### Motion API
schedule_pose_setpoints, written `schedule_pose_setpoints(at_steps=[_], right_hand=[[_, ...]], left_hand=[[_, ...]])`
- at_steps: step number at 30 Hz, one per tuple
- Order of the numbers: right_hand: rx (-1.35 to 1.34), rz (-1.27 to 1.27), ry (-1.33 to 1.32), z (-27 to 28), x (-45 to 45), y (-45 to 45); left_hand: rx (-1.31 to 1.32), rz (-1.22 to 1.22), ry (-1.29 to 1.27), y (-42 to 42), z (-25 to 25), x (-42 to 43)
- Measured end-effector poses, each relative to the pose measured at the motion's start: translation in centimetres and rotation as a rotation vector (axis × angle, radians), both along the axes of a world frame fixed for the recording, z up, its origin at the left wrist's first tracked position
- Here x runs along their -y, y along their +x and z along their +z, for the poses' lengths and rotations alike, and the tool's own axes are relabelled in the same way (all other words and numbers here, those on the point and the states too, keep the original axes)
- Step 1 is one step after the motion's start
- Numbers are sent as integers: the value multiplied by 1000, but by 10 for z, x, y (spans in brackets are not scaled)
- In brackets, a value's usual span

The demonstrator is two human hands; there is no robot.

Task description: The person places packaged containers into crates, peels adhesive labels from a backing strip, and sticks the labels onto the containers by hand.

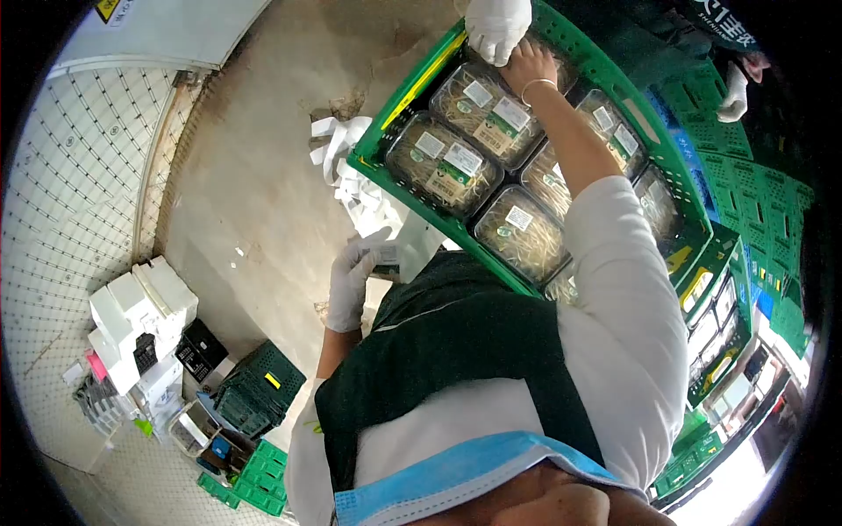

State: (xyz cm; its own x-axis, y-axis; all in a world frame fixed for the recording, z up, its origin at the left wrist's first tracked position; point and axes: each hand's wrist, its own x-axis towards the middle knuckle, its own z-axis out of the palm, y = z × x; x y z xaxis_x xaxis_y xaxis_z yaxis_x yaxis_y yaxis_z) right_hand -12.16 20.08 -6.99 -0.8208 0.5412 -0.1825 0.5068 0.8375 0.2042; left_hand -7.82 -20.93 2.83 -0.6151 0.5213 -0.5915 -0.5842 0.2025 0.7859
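Note:
My left hand (347, 279), in a white glove, is closed on a strip of labels (386, 255). White backing paper (355, 188) trails nearby. My right hand (531, 67), bare with a wristband, reaches into a green crate (412, 203). Its fingers lie stretched over a pack near the crate's far end; the fingertips are partly hidden. In the crate are several clear-lidded black trays of what look like bean sprouts, among them a labelled pack (445, 164) and a pack with one square label (521, 230). A co-worker's gloved hand (497, 28) is beside my right fingers.
Another gloved hand (733, 95) shows at upper right, near stacked green crates (759, 206). Another crate with packs (715, 320) stands at right. White boxes (145, 307), a dark crate (259, 388) and green crates (261, 478) stand along the left wall.

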Motion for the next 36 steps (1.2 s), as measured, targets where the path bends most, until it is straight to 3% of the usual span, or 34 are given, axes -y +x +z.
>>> schedule_pose_setpoints(at_steps=[1, 3, 5, 7, 9, 11, 12, 13, 14, 16, 17, 19, 20, 21, 23, 24, 25, 26, 28, 29, 32, 36], right_hand=[[-94, -55, -50, -5, 4, 7], [22, -23, -13, -9, 1, 5], [268, -79, -136, -6, -11, -5], [136, -117, -126, 24, 4, 5], [58, -88, -100, 31, 17, 32], [-187, -64, -101, 38, 47, 91], [-295, 7, -211, 62, 73, 128], [-435, -28, -565, 80, 100, 156], [-622, 49, -1156, 96, 123, 184], [-501, 162, -1329, 126, 157, 222], [-552, 147, -1288, 129, 167, 233], [-760, 57, -1061, 126, 178, 255], [-862, 80, -1021, 124, 174, 265], [-882, 95, -973, 138, 164, 273], [-850, -136, -668, 148, 117, 285], [-824, -242, -709, 142, 81, 293], [-769, -199, -535, 149, 57, 291], [-657, -150, -407, 129, 37, 294], [-556, -140, -426, 89, 37, 283], [-453, -129, -438, 67, 40, 278], [-284, 26, -115, -3, 51, 271], [-446, -195, 92, 13, 76, 276]], left_hand=[[-3, 0, 2, -1, 0, -2], [-11, 15, 12, 6, 1, 1], [-14, 56, -21, 13, 17, -6], [-103, -165, 4, 12, 23, -11], [-78, -177, 0, 15, 29, -14], [-121, -289, 93, 17, 20, -21], [-222, -310, 209, 23, 24, -35], [-86, -328, 217, 29, 37, -49], [-121, -387, 179, 36, 39, -60], [-322, -538, 128, 46, 25, -77], [-207, -529, 145, 58, 34, -93], [-525, -718, 47, 69, 37, -108], [-422, -690, 70, 79, 29, -114], [-578, -744, 97, 88, 36, -122], [-479, -719, 100, 97, 36, -124], [-140, -644, 140, 99, 32, -122], [-207, -727, 136, 91, 40, -117], [-129, -620, 157, 89, 32, -110], [-33, -537, 179, 81, 28, -99], [-168, -596, 155, 76, 20, -88], [-80, -555, 160, 73, 5, -71], [-40, -377, 192, 89, 31, -80]])
